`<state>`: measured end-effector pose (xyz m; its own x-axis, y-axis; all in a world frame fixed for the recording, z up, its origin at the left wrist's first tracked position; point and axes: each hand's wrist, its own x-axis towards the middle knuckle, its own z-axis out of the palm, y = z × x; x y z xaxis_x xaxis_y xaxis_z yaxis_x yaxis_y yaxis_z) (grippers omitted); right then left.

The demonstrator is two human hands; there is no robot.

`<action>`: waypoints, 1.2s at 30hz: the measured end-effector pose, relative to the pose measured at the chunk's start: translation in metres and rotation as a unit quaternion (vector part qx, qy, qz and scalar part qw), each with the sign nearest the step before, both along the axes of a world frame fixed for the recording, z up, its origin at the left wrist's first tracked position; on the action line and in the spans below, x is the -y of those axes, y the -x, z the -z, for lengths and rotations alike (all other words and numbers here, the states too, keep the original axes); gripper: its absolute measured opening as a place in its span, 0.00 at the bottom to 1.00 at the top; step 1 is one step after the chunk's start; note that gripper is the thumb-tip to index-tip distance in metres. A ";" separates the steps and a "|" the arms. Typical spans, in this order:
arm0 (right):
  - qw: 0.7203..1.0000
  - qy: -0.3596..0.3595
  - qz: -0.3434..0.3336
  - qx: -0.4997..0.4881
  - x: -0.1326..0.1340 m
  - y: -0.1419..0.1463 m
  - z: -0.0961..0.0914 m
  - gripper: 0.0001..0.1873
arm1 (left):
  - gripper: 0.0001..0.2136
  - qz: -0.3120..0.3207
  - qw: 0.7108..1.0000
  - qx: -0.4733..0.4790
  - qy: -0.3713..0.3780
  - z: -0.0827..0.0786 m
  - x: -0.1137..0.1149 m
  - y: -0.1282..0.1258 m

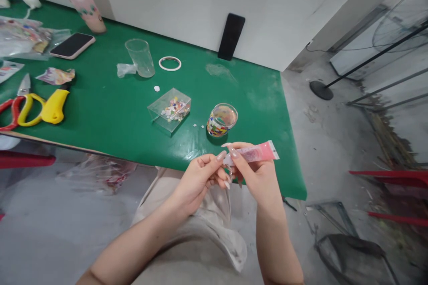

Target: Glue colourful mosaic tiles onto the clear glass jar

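Observation:
My right hand (256,171) grips a small pink tube (259,152), held level just past the near edge of the green table (110,107). My left hand (203,173) meets it at the tube's left end, fingertips pinched on the cap end; the cap itself is hidden by my fingers. A round clear cup with a colourful band (222,120) stands on the table right behind my hands. A clear square box with small coloured bits (170,110) sits to its left.
Farther back are an empty clear cup (140,57), a white ring (170,63), a black phone leaning on the wall (231,36), a pink tumbler (82,0) and a phone lying flat (72,45). Yellow and red scissors (31,109) lie at the left. A fan stand (321,90) is on the floor.

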<state>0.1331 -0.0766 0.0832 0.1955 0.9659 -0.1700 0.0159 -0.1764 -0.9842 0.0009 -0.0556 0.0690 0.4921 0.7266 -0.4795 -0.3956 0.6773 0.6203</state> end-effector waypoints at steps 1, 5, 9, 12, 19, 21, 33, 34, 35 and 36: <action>1.000 0.000 -0.007 -0.004 0.000 0.000 0.000 0.11 | 0.18 0.000 1.000 -0.002 -0.002 0.000 0.000 0.000; 1.000 0.001 -0.020 -0.017 -0.001 -0.001 0.001 0.12 | 0.18 -0.005 1.000 0.008 0.005 -0.001 -0.001 0.000; 0.999 -0.014 -0.011 -0.044 -0.001 0.001 0.004 0.12 | 0.18 -0.004 1.000 0.015 0.012 -0.001 -0.001 -0.001; 0.998 -0.010 -0.010 -0.067 0.001 0.001 0.009 0.12 | 0.18 -0.008 1.000 0.008 0.010 -0.002 0.001 -0.001; 0.996 -0.008 -0.022 -0.089 0.000 0.001 0.013 0.12 | 0.18 -0.007 1.000 0.006 -0.002 -0.002 0.000 -0.001; 0.995 -0.005 -0.022 -0.099 -0.001 0.001 0.013 0.13 | 0.18 -0.007 1.000 0.006 -0.002 -0.001 -0.001 -0.001; 0.994 -0.019 -0.019 -0.103 0.000 0.000 0.017 0.13 | 0.18 0.001 1.000 0.002 -0.012 0.000 0.001 -0.002; 0.995 -0.021 -0.018 -0.101 -0.001 0.000 0.017 0.13 | 0.18 0.002 1.000 0.002 -0.013 0.000 0.000 -0.002; 0.995 -0.022 -0.017 -0.099 -0.001 0.001 0.017 0.13 | 0.18 0.003 1.000 0.002 -0.013 0.000 0.000 -0.002; 0.995 -0.023 -0.016 -0.098 -0.001 0.001 0.017 0.13 | 0.18 0.002 1.000 0.003 -0.014 0.000 0.000 -0.001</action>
<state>0.1322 -0.0751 0.0662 0.1328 0.9785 -0.1576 -0.1719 -0.1339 -0.9760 0.0023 -0.0557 0.0688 0.4979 0.7375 -0.4563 -0.3968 0.6616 0.6363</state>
